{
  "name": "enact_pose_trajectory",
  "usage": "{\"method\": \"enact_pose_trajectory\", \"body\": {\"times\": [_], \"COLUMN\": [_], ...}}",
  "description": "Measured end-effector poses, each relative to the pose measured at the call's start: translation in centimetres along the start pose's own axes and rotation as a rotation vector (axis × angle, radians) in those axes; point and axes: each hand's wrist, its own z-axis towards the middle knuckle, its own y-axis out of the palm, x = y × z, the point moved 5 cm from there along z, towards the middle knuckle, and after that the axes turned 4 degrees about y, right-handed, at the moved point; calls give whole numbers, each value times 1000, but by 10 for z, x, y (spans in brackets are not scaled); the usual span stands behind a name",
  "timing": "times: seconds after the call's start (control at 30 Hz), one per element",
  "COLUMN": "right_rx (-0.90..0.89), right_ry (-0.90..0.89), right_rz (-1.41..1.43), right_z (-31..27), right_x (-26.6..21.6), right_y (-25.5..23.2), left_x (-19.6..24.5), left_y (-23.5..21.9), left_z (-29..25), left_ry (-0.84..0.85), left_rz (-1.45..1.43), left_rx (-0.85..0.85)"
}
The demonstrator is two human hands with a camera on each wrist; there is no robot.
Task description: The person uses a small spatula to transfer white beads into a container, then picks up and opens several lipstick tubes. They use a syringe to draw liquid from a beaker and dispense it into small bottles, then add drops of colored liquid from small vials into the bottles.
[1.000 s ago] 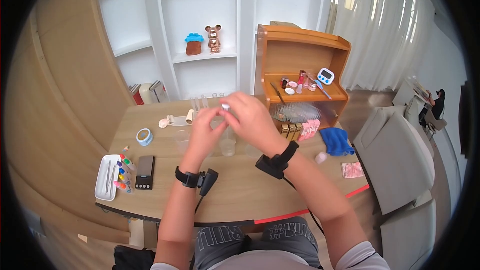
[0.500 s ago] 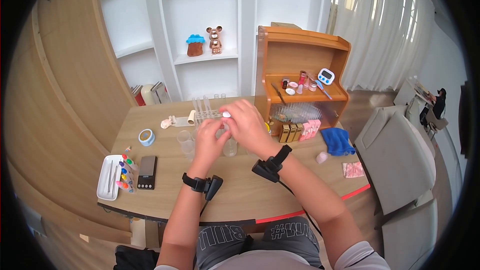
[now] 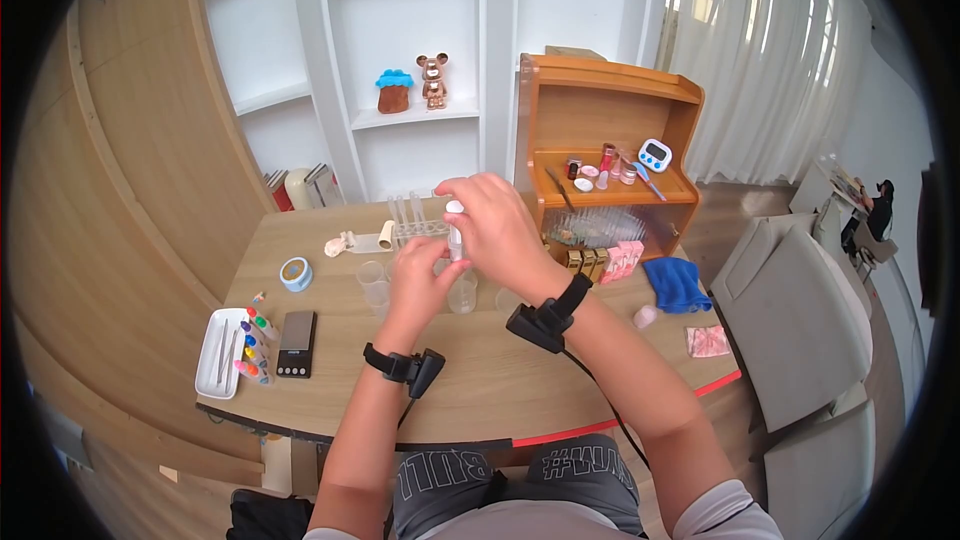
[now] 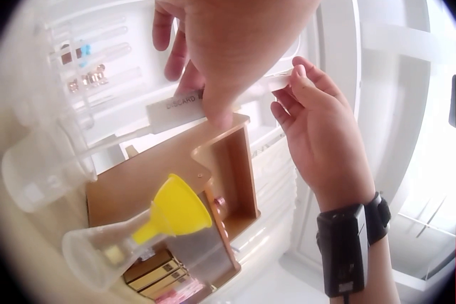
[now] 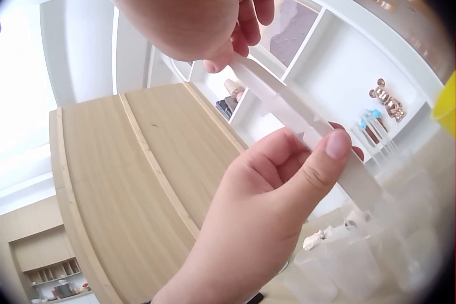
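Note:
Above the table, both hands hold a white syringe [image 3: 456, 238] upright. My left hand [image 3: 420, 278] grips its barrel, where the printed word DISCARD shows in the left wrist view. Fingers of my right hand [image 3: 503, 240] hold the plunger's top end, with a length of white plunger [image 5: 274, 94] showing between the hands in the right wrist view. From the barrel's lower end a thin tip [image 4: 121, 138] points down into a clear plastic cup [image 4: 43, 176]. Another clear cup [image 3: 374, 285] stands left of the hands.
A rack of test tubes [image 3: 408, 215] stands behind the hands. To the right, a yellow funnel [image 4: 178, 208] sits in a clear flask [image 4: 92, 258], near a wooden shelf unit [image 3: 612, 90]. At left lie a scale [image 3: 296, 340], several markers [image 3: 254, 340] and a white tray [image 3: 208, 380].
Over the last half second my right hand has risen with the syringe's top end, and more of its white length shows between the hands. The left hand has stayed nearly in place.

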Motion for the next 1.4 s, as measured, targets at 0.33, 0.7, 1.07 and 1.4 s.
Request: {"method": "enact_pose_trajectory", "body": {"times": [0.33,0.7,1.07,1.4], "right_rx": [37,5,-40,-12], "right_ry": [-36,8,17,83], "right_rz": [-28,-41,-25,81], "right_z": [21,29,-7,-7], "right_x": [-5,-6,12,7], "right_y": [-12,-23,-29,-57], "left_x": [8,0,9,53], "left_y": [-6,2,8,-8], "left_z": [4,5,1,42], "left_ry": [-21,-40,-49,102], "left_rz": [6,2,-39,-7], "left_rx": [-11,-30,-39,-56]}}
